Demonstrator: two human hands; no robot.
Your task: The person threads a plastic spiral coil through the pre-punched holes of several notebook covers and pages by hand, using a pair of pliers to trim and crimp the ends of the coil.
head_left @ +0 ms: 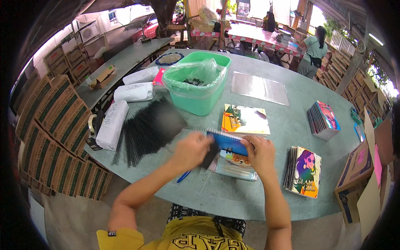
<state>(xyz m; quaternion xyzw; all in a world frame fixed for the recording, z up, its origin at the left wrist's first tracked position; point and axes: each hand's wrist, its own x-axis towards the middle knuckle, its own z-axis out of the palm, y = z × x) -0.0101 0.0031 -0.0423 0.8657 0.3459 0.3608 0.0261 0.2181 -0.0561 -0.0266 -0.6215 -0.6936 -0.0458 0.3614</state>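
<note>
Small rectangular blue-covered notebook (228,142) is centre front, right above a stack of paper notebooks with an orange cartoon animal (236,166); touching or just lifted, can't tell. It's tilted with its far long edge up, probably so that the row of holes or loops there stays exposed to the fingers. Right hand (260,152) is pinched on the notebook's right end, thumb over the cover, likely steadying it and leaving the far edge free. Left hand (192,149) is at the left end, fingers curled in close, but motion blur: can't tell if it grips the notebook, a wire or nothing. Fanned heap of thin black wire coils (148,131) lies on the left-hand side, presumably for easy left-hand reach. Green plastic bin with a clear liner (196,101) stands beyond, black bits inside, seemingly a scrap catcher. Colourful coil-bound notebook stack (307,170) sits near the right arm, coils facing left, apparently parked clear of the hands. Blue pen (183,176) by the left forearm. Pose: left forearm slants in from lower left, elbow out; right forearm rises nearly upright, wrist bent inward over the notebook
</note>
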